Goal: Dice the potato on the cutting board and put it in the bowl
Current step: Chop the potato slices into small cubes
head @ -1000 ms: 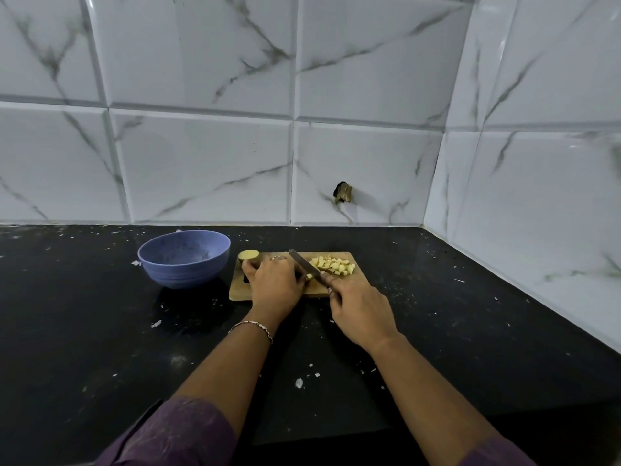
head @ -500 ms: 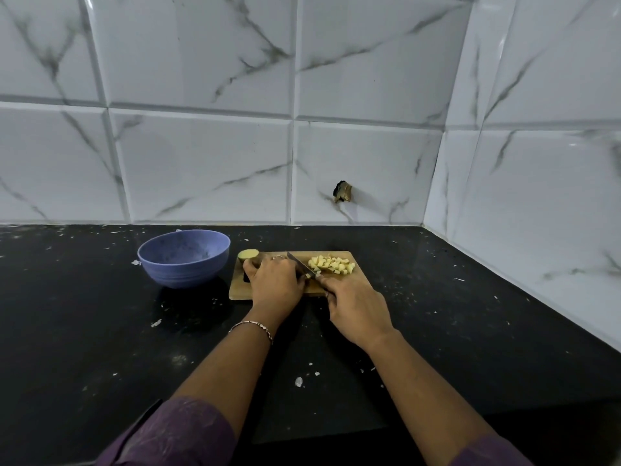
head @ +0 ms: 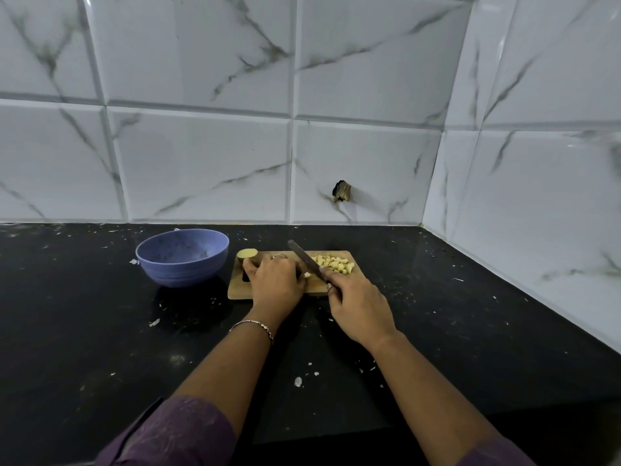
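Bowl [head: 181,272] sits on the black counter [head: 84,331], just left of the cutting board [head: 240,291]. 1 potato chunk [head: 247,254] lies at the board's far left corner. The left hand [head: 275,280] curls over a mostly hidden potato piece [head: 306,274]. The knife [head: 304,258] tilts upward beside the diced pile [head: 334,263], its handle gripped by the right hand [head: 359,307].
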`<action>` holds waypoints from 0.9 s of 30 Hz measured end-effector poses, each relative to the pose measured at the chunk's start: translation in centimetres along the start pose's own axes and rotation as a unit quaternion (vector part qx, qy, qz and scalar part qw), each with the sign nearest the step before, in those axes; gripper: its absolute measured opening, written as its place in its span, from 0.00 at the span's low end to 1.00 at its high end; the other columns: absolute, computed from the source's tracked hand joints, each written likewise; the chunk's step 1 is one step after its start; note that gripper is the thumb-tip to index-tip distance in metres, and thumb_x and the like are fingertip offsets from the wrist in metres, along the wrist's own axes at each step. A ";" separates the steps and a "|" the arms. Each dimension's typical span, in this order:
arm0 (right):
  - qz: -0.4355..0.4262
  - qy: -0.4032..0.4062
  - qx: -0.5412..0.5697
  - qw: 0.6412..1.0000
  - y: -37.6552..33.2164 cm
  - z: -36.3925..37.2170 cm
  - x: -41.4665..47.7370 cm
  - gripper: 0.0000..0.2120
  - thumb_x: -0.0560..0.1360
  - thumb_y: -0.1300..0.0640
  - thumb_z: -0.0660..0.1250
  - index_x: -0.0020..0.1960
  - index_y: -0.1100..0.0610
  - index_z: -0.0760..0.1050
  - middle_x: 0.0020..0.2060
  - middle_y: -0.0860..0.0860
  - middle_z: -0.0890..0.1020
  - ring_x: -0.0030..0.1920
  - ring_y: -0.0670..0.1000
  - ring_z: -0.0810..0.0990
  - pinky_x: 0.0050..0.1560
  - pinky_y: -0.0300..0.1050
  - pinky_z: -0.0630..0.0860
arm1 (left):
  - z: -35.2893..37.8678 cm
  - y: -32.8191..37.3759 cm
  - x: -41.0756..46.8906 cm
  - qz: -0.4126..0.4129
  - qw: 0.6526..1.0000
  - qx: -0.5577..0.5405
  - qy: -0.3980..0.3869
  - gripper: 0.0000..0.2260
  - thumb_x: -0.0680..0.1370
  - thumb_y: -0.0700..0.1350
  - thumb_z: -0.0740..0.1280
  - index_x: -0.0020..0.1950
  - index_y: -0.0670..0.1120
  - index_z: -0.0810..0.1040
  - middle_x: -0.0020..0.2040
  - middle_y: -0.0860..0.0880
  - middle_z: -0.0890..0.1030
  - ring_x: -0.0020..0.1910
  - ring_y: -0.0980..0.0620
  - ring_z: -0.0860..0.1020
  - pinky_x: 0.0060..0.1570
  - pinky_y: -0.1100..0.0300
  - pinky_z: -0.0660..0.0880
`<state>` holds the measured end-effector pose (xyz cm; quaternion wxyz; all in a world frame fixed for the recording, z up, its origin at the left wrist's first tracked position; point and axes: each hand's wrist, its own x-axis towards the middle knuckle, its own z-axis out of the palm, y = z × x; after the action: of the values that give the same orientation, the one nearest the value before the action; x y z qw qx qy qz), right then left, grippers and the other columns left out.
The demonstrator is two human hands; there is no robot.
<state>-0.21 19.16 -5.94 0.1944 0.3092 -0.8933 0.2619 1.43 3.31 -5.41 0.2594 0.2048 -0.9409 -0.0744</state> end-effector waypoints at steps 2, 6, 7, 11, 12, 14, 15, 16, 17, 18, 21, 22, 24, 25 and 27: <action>0.004 -0.008 0.007 1.000 -0.1 0.0 -0.1 0.19 0.82 0.53 0.60 0.72 0.42 0.70 0.53 0.46 0.77 0.43 0.44 0.75 0.44 0.40 0.76 | 0.2 -0.2 0.1 -0.003 1.000 -0.010 0.001 0.07 0.78 0.53 0.66 0.50 0.53 0.82 0.53 0.53 0.81 0.61 0.50 0.73 0.67 0.40 0.57; 0.008 -0.022 0.009 1.000 -0.1 -0.1 -0.1 0.20 0.82 0.52 0.60 0.73 0.42 0.70 0.52 0.46 0.77 0.44 0.45 0.77 0.45 0.42 0.77 | 0.9 -0.5 0.4 -0.003 1.000 -0.020 0.011 0.07 0.77 0.53 0.67 0.48 0.52 0.83 0.49 0.54 0.81 0.59 0.51 0.75 0.64 0.43 0.61; 0.010 -0.024 0.010 1.000 -0.1 -0.1 -0.1 0.19 0.82 0.52 0.60 0.73 0.42 0.70 0.53 0.47 0.77 0.45 0.46 0.77 0.46 0.43 0.78 | 1.0 -0.6 0.4 -0.004 1.000 -0.019 0.013 0.07 0.77 0.53 0.67 0.48 0.52 0.82 0.48 0.54 0.81 0.58 0.51 0.75 0.64 0.43 0.61; 0.007 -0.031 0.010 0.999 -0.3 -0.3 -0.3 0.19 0.82 0.52 0.60 0.73 0.43 0.70 0.54 0.47 0.77 0.45 0.46 0.79 0.49 0.47 0.79 | 0.7 -0.4 0.5 -0.014 1.000 -0.008 0.013 0.08 0.77 0.54 0.66 0.49 0.52 0.82 0.48 0.53 0.81 0.57 0.51 0.75 0.63 0.44 0.59; 0.005 -0.034 0.009 0.999 -0.3 -0.3 -0.4 0.19 0.82 0.52 0.60 0.73 0.43 0.70 0.54 0.47 0.77 0.47 0.47 0.79 0.50 0.47 0.79 | 0.6 -0.4 0.4 -0.016 1.000 -0.002 0.013 0.08 0.77 0.54 0.66 0.49 0.52 0.82 0.49 0.53 0.81 0.57 0.51 0.75 0.63 0.44 0.58; 0.003 -0.038 0.006 0.999 -0.3 -0.4 -0.4 0.20 0.82 0.52 0.60 0.73 0.43 0.70 0.57 0.48 0.77 0.51 0.47 0.79 0.54 0.47 0.78 | 0.5 -0.2 0.4 -0.016 1.000 0.001 0.009 0.08 0.78 0.54 0.66 0.50 0.52 0.82 0.50 0.53 0.81 0.58 0.51 0.75 0.63 0.44 0.58; 0.001 -0.038 0.002 0.999 -0.3 -0.4 -0.4 0.20 0.82 0.53 0.60 0.73 0.43 0.70 0.57 0.48 0.77 0.52 0.48 0.79 0.54 0.47 0.78 | 0.5 -0.2 0.4 -0.013 1.000 0.002 0.008 0.08 0.78 0.53 0.66 0.50 0.52 0.82 0.50 0.53 0.81 0.58 0.50 0.75 0.63 0.44 0.58; -0.003 -0.039 -0.003 0.999 -0.3 -0.3 -0.4 0.20 0.82 0.53 0.60 0.73 0.44 0.70 0.58 0.48 0.78 0.53 0.48 0.79 0.55 0.47 0.78 | 0.5 -0.1 0.4 -0.010 1.000 0.004 0.008 0.08 0.78 0.53 0.66 0.51 0.52 0.82 0.50 0.53 0.81 0.58 0.50 0.75 0.63 0.43 0.58; -0.009 -0.042 -0.010 0.999 -0.4 -0.2 -0.4 0.19 0.82 0.53 0.60 0.73 0.44 0.70 0.58 0.47 0.79 0.53 0.48 0.79 0.54 0.47 0.79 | 0.4 -0.2 0.4 -0.009 1.000 0.006 0.008 0.09 0.78 0.54 0.66 0.52 0.53 0.82 0.50 0.53 0.81 0.59 0.50 0.74 0.63 0.43 0.58; -0.017 -0.046 -0.020 0.999 -0.5 0.0 -0.4 0.19 0.82 0.53 0.59 0.73 0.44 0.70 0.58 0.47 0.80 0.53 0.48 0.79 0.54 0.47 0.79 | 0.5 -0.2 0.4 -0.007 1.000 0.008 0.008 0.09 0.78 0.54 0.66 0.52 0.53 0.82 0.50 0.53 0.81 0.58 0.50 0.75 0.63 0.43 0.58; -0.037 -0.046 -0.048 0.997 -0.5 0.3 -0.2 0.19 0.82 0.53 0.59 0.73 0.44 0.70 0.58 0.46 0.81 0.54 0.47 0.80 0.53 0.47 0.80 | 0.6 -0.3 0.4 -0.008 1.000 0.011 0.008 0.09 0.78 0.54 0.65 0.52 0.53 0.82 0.50 0.53 0.81 0.57 0.51 0.75 0.63 0.43 0.58; -0.045 -0.042 -0.057 0.996 -0.4 0.4 -0.2 0.19 0.82 0.54 0.59 0.73 0.44 0.70 0.58 0.46 0.81 0.54 0.47 0.80 0.53 0.46 0.80 | 0.7 -0.3 0.4 -0.009 1.000 0.013 0.010 0.09 0.78 0.54 0.65 0.52 0.52 0.82 0.50 0.53 0.81 0.57 0.51 0.75 0.63 0.43 0.58; -0.056 -0.039 -0.083 0.994 -0.4 0.5 -0.3 0.20 0.82 0.54 0.59 0.73 0.43 0.69 0.58 0.46 0.81 0.54 0.48 0.79 0.52 0.47 0.80 | 0.8 -0.3 0.5 -0.010 1.000 0.015 0.015 0.10 0.77 0.54 0.65 0.51 0.52 0.82 0.51 0.53 0.82 0.57 0.51 0.75 0.63 0.43 0.58; -0.058 -0.038 -0.093 0.993 -0.4 0.5 -0.3 0.20 0.82 0.55 0.59 0.73 0.43 0.68 0.57 0.47 0.81 0.54 0.48 0.79 0.51 0.47 0.80 | 0.8 -0.3 0.5 -0.010 1.000 0.015 0.015 0.10 0.77 0.54 0.65 0.51 0.51 0.82 0.51 0.53 0.82 0.57 0.51 0.76 0.62 0.43 0.58; -0.056 -0.037 -0.101 0.993 -0.4 0.6 -0.3 0.21 0.82 0.56 0.59 0.74 0.43 0.68 0.57 0.47 0.80 0.54 0.49 0.79 0.51 0.48 0.80 | 0.9 -0.4 0.5 -0.009 1.000 0.015 0.013 0.10 0.77 0.54 0.65 0.52 0.52 0.82 0.52 0.53 0.82 0.57 0.51 0.75 0.62 0.43 0.58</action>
<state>0.16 18.72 -6.41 0.2063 0.3467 -0.9031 0.1473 0.70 2.76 -6.00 0.2681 0.2186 -0.9364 -0.0595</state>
